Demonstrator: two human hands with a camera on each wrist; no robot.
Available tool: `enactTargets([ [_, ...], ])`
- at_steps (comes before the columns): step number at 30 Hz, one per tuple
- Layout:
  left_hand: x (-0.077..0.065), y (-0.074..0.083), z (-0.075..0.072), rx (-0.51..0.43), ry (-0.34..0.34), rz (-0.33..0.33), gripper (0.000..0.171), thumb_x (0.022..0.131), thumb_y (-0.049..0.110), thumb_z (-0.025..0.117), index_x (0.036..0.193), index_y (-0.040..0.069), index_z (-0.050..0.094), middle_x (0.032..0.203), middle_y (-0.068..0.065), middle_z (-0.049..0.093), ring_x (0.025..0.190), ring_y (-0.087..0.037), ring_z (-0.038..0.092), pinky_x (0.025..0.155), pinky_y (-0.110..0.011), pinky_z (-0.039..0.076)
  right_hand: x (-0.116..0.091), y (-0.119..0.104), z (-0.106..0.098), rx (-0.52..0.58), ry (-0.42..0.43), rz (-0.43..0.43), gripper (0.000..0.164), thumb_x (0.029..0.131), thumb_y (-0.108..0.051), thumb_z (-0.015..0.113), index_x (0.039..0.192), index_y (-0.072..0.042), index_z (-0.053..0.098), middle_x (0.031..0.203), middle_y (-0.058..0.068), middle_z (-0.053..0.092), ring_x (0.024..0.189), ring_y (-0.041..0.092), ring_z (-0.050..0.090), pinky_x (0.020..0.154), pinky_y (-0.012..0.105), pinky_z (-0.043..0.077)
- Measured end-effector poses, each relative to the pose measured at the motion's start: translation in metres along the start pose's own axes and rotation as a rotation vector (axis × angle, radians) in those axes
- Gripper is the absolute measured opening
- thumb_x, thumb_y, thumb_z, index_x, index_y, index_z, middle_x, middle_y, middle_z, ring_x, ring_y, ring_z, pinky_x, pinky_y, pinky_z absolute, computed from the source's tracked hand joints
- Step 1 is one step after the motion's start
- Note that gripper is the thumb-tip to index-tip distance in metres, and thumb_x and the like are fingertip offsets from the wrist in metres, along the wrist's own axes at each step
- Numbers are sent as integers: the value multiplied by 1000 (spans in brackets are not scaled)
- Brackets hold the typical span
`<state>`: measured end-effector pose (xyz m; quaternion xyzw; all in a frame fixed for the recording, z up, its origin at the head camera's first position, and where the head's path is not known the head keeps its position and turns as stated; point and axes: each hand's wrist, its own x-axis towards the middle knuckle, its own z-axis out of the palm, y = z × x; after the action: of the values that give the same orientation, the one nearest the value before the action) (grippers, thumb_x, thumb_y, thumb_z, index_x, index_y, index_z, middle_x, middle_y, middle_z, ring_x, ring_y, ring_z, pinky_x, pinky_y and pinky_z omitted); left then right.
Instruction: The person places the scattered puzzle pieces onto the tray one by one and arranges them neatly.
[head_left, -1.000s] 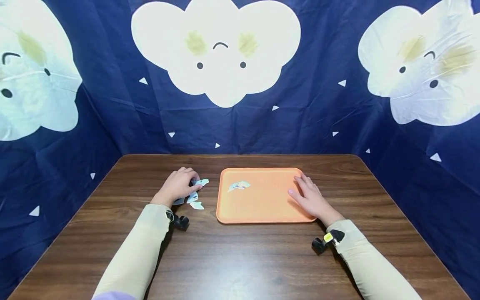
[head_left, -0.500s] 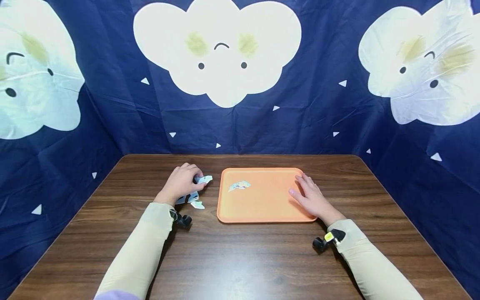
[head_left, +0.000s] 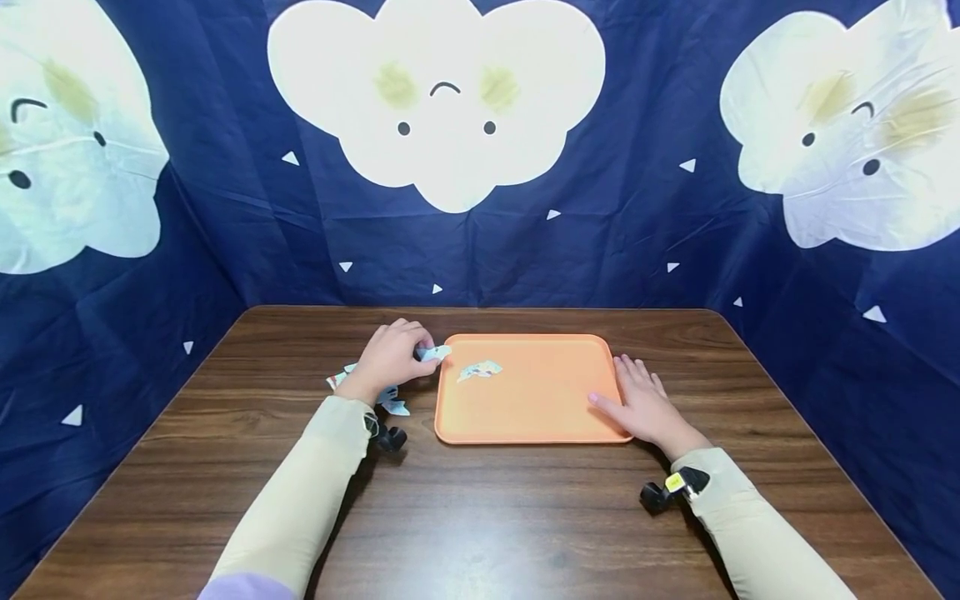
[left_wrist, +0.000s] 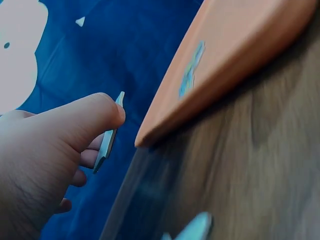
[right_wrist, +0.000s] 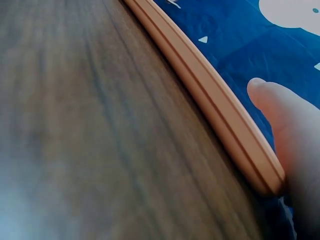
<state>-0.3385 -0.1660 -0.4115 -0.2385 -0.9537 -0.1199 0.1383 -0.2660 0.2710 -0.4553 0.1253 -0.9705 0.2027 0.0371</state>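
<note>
Pinching a thin piece (head_left: 435, 353) near the tray (head_left: 547, 392).

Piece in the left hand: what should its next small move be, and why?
Probably a short shift right, over the tray. The left hand pinches the held piece near the tray's far left corner, another piece already lies inside, and the right hand is at the right edge, leaving the middle open.

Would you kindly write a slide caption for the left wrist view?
The left hand pinches a thin piece near an orange tray, on which a colourful piece lies.
</note>
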Motion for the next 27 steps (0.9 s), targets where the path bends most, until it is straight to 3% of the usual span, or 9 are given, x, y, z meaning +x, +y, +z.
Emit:
enactTargets([
  [13, 25, 27, 4, -13, 1, 44, 33, 82, 45, 79, 98, 16, 72, 105, 1, 70, 100, -22, 56, 88, -44, 43, -6, -1, -2, -23, -25, 22, 99, 95, -65, 50, 157, 6, 20, 160, 33, 21, 149, 52, 12, 114, 70, 8],
  [27, 39, 60, 8, -10, -17, 83, 30, 82, 45, 79, 96, 19, 72, 103, 5, 70, 105, -20, 56, 89, -43, 43, -7, -3, -5, -18, -61, 35, 101, 95, -67, 48, 158, 5, 17, 162, 32, 17, 150, 52, 8, 114, 69, 4],
])
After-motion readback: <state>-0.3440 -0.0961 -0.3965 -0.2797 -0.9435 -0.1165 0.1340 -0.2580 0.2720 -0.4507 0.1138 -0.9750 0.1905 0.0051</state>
